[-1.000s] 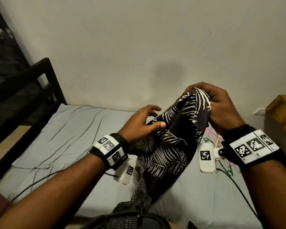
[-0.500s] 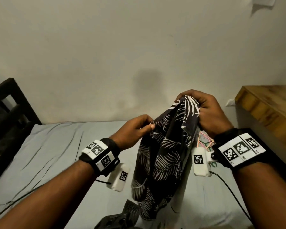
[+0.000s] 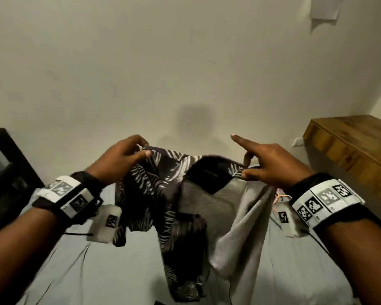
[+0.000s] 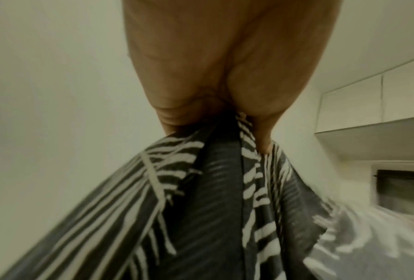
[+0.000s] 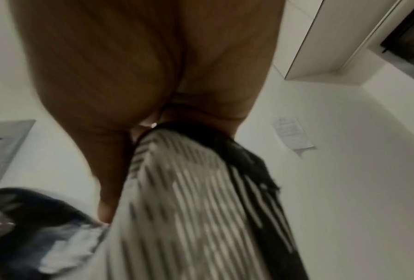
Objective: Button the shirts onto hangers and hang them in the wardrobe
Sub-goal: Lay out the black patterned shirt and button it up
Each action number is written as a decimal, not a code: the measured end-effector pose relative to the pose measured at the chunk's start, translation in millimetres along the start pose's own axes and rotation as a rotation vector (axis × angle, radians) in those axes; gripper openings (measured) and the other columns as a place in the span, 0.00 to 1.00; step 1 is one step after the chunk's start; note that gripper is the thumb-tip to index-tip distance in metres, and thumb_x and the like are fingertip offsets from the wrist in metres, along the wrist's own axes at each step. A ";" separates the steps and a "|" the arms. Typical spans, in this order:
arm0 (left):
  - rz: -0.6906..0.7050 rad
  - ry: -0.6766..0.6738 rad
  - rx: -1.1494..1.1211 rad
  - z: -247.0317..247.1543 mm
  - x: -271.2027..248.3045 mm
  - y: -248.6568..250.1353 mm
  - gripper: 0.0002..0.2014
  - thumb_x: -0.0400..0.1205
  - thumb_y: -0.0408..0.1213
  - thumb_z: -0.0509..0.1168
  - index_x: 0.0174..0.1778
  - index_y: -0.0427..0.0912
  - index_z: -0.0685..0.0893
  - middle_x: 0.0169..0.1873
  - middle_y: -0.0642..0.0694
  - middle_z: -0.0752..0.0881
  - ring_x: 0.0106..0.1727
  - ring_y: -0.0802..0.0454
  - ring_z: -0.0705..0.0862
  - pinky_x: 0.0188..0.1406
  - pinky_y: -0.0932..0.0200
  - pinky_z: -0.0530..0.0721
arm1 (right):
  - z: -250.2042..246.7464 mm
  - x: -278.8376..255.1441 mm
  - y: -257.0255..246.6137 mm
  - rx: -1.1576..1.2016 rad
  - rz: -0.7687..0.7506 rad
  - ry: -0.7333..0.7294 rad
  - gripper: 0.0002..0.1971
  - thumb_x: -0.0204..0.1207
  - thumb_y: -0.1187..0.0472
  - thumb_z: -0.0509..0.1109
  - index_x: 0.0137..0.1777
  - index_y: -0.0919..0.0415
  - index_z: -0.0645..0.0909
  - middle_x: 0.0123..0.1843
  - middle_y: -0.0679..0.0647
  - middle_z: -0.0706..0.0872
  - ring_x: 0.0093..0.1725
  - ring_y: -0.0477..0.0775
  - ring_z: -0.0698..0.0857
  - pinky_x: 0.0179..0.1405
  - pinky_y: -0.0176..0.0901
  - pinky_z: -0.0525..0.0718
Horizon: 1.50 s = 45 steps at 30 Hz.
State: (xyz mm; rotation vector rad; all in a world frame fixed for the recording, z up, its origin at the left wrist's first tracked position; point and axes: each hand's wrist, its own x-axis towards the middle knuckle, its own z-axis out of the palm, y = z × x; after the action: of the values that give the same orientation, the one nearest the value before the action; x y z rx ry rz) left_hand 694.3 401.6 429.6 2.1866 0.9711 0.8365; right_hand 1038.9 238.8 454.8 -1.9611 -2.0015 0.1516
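Both hands spread a soft, light leaf-print shirt [image 3: 163, 194] above the bed [image 3: 75, 271]: left hand [image 3: 117, 159] pinches at ten o'clock, right hand [image 3: 271, 164] at two; best held by collar.

matt cloth shirt [image 3: 154, 190], wooden desk [image 3: 350, 148]

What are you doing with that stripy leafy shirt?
A person is holding up a dark shirt with pale leaf prints over a bed. The left hand pinches one top edge and the right hand pinches the other, index finger pointing out, so the shirt is spread open with its pale inside showing. No hanger is in it yet. Some coloured hangers peek out behind the right wrist. A wooden table stands to the right.
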 end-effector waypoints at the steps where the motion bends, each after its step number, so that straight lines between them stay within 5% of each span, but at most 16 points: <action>1: -0.024 0.008 0.022 -10.2 -1.1 -9.5 0.18 0.71 0.65 0.66 0.48 0.58 0.81 0.40 0.45 0.89 0.43 0.41 0.86 0.48 0.43 0.83 | -1.4 1.9 10.5 -0.052 0.048 0.074 0.45 0.73 0.55 0.81 0.86 0.38 0.60 0.47 0.42 0.85 0.44 0.41 0.80 0.49 0.41 0.77; 4: -0.076 0.003 0.009 -27.4 -6.4 -24.8 0.20 0.68 0.64 0.68 0.47 0.54 0.81 0.35 0.51 0.85 0.37 0.49 0.80 0.42 0.50 0.76 | -2.2 11.3 30.5 -0.138 0.103 0.234 0.17 0.76 0.51 0.77 0.64 0.53 0.87 0.45 0.50 0.85 0.48 0.53 0.82 0.44 0.43 0.69; 7: -0.094 -0.032 -0.014 -28.8 -7.0 -25.8 0.21 0.66 0.62 0.70 0.46 0.52 0.81 0.36 0.51 0.85 0.38 0.50 0.78 0.42 0.52 0.74 | 2.3 21.3 25.9 -0.219 0.153 0.229 0.11 0.82 0.50 0.71 0.46 0.57 0.86 0.43 0.56 0.87 0.47 0.61 0.84 0.41 0.47 0.73; 10: -0.162 -0.083 -0.211 -19.8 -9.2 -17.8 0.30 0.60 0.68 0.77 0.51 0.54 0.84 0.39 0.49 0.89 0.41 0.51 0.85 0.40 0.54 0.81 | 2.5 28.9 8.1 -0.183 0.237 0.294 0.13 0.83 0.49 0.68 0.47 0.59 0.85 0.45 0.61 0.89 0.49 0.66 0.86 0.43 0.49 0.78; 12: -0.190 -0.073 -0.230 -5.1 -13.8 -3.6 0.32 0.69 0.71 0.73 0.62 0.55 0.83 0.42 0.51 0.91 0.45 0.55 0.88 0.43 0.62 0.83 | 1.1 33.2 -9.4 -0.122 0.208 0.305 0.13 0.82 0.50 0.70 0.47 0.60 0.87 0.46 0.59 0.90 0.50 0.64 0.87 0.47 0.49 0.81; 17: -0.061 -0.260 -0.039 49.4 -6.7 31.8 0.42 0.73 0.57 0.77 0.82 0.64 0.63 0.34 0.49 0.90 0.36 0.60 0.89 0.37 0.69 0.81 | -2.9 34.8 -77.0 0.091 -0.056 0.178 0.09 0.78 0.49 0.75 0.45 0.53 0.90 0.36 0.40 0.85 0.37 0.39 0.84 0.35 0.36 0.76; 19: 0.018 -0.303 -0.057 65.4 1.0 37.6 0.25 0.80 0.38 0.77 0.70 0.59 0.78 0.43 0.57 0.90 0.43 0.69 0.88 0.43 0.70 0.81 | -4.5 30.3 -101.2 0.163 -0.173 0.166 0.08 0.78 0.50 0.75 0.43 0.52 0.92 0.33 0.39 0.85 0.35 0.36 0.84 0.33 0.34 0.78; 22: 0.066 -0.229 -0.067 64.8 6.4 46.0 0.14 0.81 0.22 0.68 0.44 0.48 0.87 0.37 0.56 0.89 0.39 0.71 0.85 0.42 0.63 0.80 | -1.2 16.8 -119.0 0.467 -0.266 -0.048 0.09 0.81 0.54 0.74 0.50 0.57 0.93 0.39 0.50 0.92 0.38 0.45 0.90 0.41 0.50 0.90; 24: 0.115 -0.138 -0.197 53.0 4.5 47.1 0.11 0.81 0.21 0.68 0.49 0.42 0.89 0.41 0.53 0.91 0.44 0.64 0.88 0.46 0.65 0.83 | 1.4 7.2 -113.2 0.838 -0.217 -0.223 0.12 0.86 0.59 0.67 0.59 0.63 0.89 0.44 0.60 0.93 0.39 0.59 0.93 0.41 0.56 0.92; 26: 0.179 -0.038 -0.340 35.6 0.3 46.5 0.11 0.79 0.21 0.70 0.54 0.37 0.88 0.47 0.53 0.92 0.51 0.56 0.89 0.54 0.61 0.85 | 8.0 6.8 -93.7 1.017 -0.117 -0.127 0.13 0.88 0.62 0.62 0.60 0.69 0.86 0.44 0.67 0.92 0.37 0.68 0.92 0.38 0.58 0.90; 29: 0.263 0.069 -0.422 11.4 -7.0 49.5 0.11 0.76 0.31 0.73 0.54 0.39 0.89 0.50 0.52 0.92 0.54 0.50 0.89 0.60 0.54 0.85 | 28.7 16.2 -68.0 0.963 0.006 0.154 0.07 0.85 0.68 0.67 0.54 0.71 0.86 0.41 0.67 0.91 0.39 0.67 0.91 0.42 0.61 0.88; 32: 0.276 0.145 -0.507 -5.7 -10.7 49.2 0.12 0.76 0.35 0.70 0.48 0.56 0.92 0.50 0.53 0.92 0.54 0.50 0.89 0.60 0.53 0.85 | 57.7 21.4 -76.8 0.816 -0.052 0.153 0.06 0.78 0.62 0.76 0.54 0.59 0.88 0.48 0.53 0.93 0.48 0.53 0.92 0.52 0.53 0.89; 35: 0.248 0.191 -0.563 -18.2 -14.5 44.7 0.10 0.75 0.32 0.70 0.47 0.51 0.91 0.47 0.51 0.91 0.51 0.48 0.88 0.57 0.52 0.84 | 76.0 27.6 -105.7 0.785 -0.091 0.116 0.16 0.71 0.53 0.82 0.57 0.49 0.85 0.54 0.43 0.89 0.51 0.41 0.89 0.54 0.42 0.87; 37: 0.229 0.193 -0.542 -27.2 -20.7 40.1 0.07 0.76 0.28 0.68 0.48 0.42 0.86 0.45 0.50 0.90 0.48 0.47 0.87 0.54 0.53 0.84 | 83.6 36.4 -121.6 0.759 -0.106 0.131 0.14 0.71 0.55 0.83 0.54 0.48 0.85 0.47 0.41 0.88 0.44 0.38 0.86 0.47 0.38 0.84; 41: 0.224 0.228 -0.496 -49.2 -37.9 31.3 0.08 0.74 0.34 0.72 0.47 0.45 0.86 0.46 0.47 0.88 0.48 0.48 0.86 0.54 0.53 0.84 | 92.9 51.0 -139.8 0.698 -0.190 0.102 0.07 0.72 0.54 0.78 0.49 0.46 0.86 0.39 0.41 0.88 0.36 0.43 0.85 0.43 0.43 0.83; 45: 0.157 0.189 -0.155 -82.1 -49.8 10.5 0.15 0.76 0.33 0.73 0.59 0.41 0.86 0.43 0.45 0.88 0.44 0.52 0.85 0.50 0.56 0.83 | 81.9 64.4 -138.2 0.618 -0.202 0.143 0.06 0.72 0.52 0.73 0.45 0.51 0.87 0.40 0.45 0.90 0.43 0.49 0.88 0.49 0.54 0.87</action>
State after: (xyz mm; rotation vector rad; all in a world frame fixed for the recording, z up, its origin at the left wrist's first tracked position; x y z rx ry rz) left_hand 611.5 377.8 473.4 2.0979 0.8003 1.1701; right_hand 882.5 308.9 430.4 -1.3396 -1.7658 0.4979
